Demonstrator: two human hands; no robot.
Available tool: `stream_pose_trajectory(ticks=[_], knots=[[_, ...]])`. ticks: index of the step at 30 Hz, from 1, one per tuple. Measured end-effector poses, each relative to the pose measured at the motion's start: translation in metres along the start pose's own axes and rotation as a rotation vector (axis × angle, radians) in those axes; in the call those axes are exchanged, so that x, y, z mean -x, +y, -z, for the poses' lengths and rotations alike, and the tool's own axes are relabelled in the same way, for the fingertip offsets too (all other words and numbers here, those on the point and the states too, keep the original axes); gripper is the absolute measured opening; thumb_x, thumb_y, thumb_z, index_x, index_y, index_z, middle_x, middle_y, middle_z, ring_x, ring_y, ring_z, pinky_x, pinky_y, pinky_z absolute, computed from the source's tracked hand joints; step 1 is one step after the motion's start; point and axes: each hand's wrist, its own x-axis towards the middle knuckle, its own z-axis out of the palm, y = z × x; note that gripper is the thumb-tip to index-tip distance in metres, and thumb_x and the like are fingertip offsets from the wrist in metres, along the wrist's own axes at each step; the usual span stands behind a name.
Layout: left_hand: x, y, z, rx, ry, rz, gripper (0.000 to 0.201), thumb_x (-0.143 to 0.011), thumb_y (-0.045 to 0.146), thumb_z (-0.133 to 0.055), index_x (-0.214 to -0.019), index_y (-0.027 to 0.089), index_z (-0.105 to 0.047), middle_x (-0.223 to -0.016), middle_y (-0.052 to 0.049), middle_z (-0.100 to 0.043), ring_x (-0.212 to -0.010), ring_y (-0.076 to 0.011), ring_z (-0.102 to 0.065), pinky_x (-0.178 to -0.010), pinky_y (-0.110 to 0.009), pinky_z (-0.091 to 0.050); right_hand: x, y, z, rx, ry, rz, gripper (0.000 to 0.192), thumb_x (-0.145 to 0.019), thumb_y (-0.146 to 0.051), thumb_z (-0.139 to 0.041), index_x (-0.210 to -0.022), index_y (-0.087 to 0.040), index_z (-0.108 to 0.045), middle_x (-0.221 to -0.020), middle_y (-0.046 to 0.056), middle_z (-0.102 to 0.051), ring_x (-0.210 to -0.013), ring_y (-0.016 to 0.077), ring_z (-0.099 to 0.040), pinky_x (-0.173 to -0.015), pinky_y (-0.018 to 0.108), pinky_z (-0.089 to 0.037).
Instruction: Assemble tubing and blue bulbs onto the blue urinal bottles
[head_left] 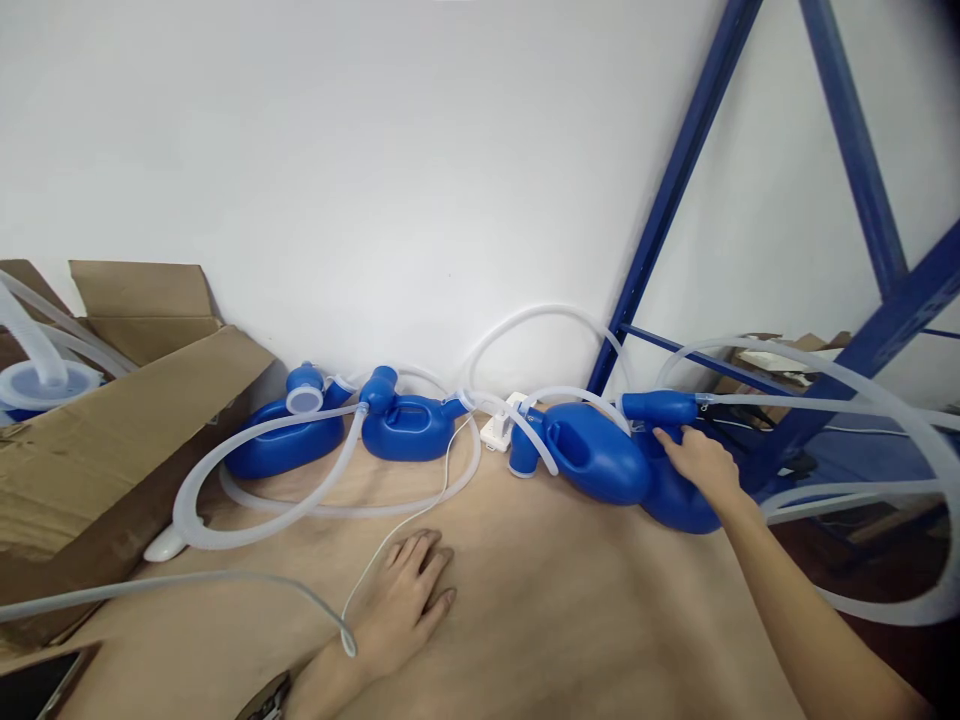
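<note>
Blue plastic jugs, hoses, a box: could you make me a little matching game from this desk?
Things:
1. left hand
2. right hand
3. brown cardboard box
4. white power strip

Places:
A. against the wall, between blue plastic jugs
B. flat on the tan tabletop
C. at the far left, flaps open
D. on the rightmost blue plastic jug

Pairs: 1-B, 2-D, 3-C, 4-A

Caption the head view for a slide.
Right hand reaches a blue container by the wall; left hand rests flat on the table.
</note>
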Motion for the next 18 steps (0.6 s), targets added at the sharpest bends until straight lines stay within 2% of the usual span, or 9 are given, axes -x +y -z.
stream_pose_trajectory(ticks=[3,6,8,10,12,14,16,18], knots=[[0.000,0.001,0.000,0.004,0.030,-0.001,0.036,-0.103,0.036,-0.051,-0.134,0.022,-0.063,-0.143,-0.015,-0.062,-0.130,-0.0340,-0.058,-0.106,-0.052,-0.051,0.003,0.000,0.013,0.078,-0.072,0.012,0.050,-0.097,-0.050,-0.051,-0.112,-0.009,-0.075,-0.107,0.028,-0.074,-0.100,0.0442,-0.071,-0.080,0.054,-0.056],[0.001,0.001,-0.001,0.010,0.047,-0.003,0.036,-0.102,0.036,-0.051,-0.133,0.022,-0.064,-0.142,-0.015,-0.062,-0.130,-0.0340,-0.058,-0.106,-0.052,-0.051,0.023,-0.010,0.029,0.146,-0.056,0.059,0.052,-0.096,-0.054,-0.053,-0.110,-0.008,-0.075,-0.121,0.032,-0.068,-0.116,0.0510,-0.063,-0.088,0.061,-0.051],[0.000,0.001,0.000,0.010,0.049,-0.007,0.036,-0.102,0.035,-0.051,-0.133,0.022,-0.064,-0.143,-0.015,-0.062,-0.130,-0.0341,-0.057,-0.106,-0.052,-0.051,0.045,-0.027,0.037,0.153,-0.020,0.168,0.052,-0.098,-0.053,-0.053,-0.120,-0.010,-0.072,-0.126,0.030,-0.066,-0.120,0.0487,-0.060,-0.093,0.060,-0.050],[0.000,0.002,0.000,0.005,0.039,-0.005,0.036,-0.102,0.034,-0.051,-0.134,0.022,-0.063,-0.143,-0.015,-0.062,-0.130,-0.0342,-0.057,-0.105,-0.052,-0.051,0.072,-0.054,0.040,0.066,-0.001,0.445,0.047,-0.101,-0.051,-0.048,-0.127,-0.018,-0.070,-0.126,0.020,-0.069,-0.121,0.0402,-0.061,-0.098,0.052,-0.050],[0.000,0.002,0.001,0.001,0.027,0.002,0.037,-0.102,0.033,-0.050,-0.134,0.021,-0.063,-0.143,-0.016,-0.062,-0.130,-0.0344,-0.058,-0.105,-0.052,-0.051,0.097,-0.086,0.036,-0.098,-0.073,0.578,0.047,-0.103,-0.052,-0.043,-0.133,-0.024,-0.066,-0.124,0.014,-0.071,-0.119,0.0336,-0.064,-0.098,0.045,-0.052],[0.000,0.003,0.000,0.002,0.025,0.001,0.037,-0.102,0.033,-0.050,-0.134,0.020,-0.063,-0.142,-0.015,-0.062,-0.130,-0.0342,-0.058,-0.104,-0.052,-0.051,0.113,-0.116,0.027,-0.182,-0.241,0.567,0.055,-0.104,-0.054,-0.040,-0.149,-0.025,-0.054,-0.121,0.013,-0.072,-0.117,0.0341,-0.065,-0.095,0.046,-0.053],[0.000,0.003,0.000,0.003,0.039,0.000,0.037,-0.103,0.034,-0.049,-0.134,0.020,-0.063,-0.142,-0.015,-0.062,-0.130,-0.0338,-0.057,-0.105,-0.052,-0.051,0.118,-0.140,0.014,-0.212,-0.298,0.567,0.056,-0.106,-0.051,-0.035,-0.159,-0.032,-0.041,-0.128,0.012,-0.069,-0.122,0.0340,-0.064,-0.099,0.048,-0.050],[0.001,0.004,-0.001,-0.004,0.041,0.004,0.037,-0.102,0.033,-0.049,-0.134,0.020,-0.063,-0.143,-0.016,-0.061,-0.131,-0.0340,-0.057,-0.105,-0.053,-0.051,0.110,-0.155,0.002,-0.239,-0.321,0.565,0.055,-0.109,-0.046,-0.026,-0.161,-0.033,-0.038,-0.140,0.013,-0.063,-0.129,0.0327,-0.060,-0.106,0.050,-0.046]])
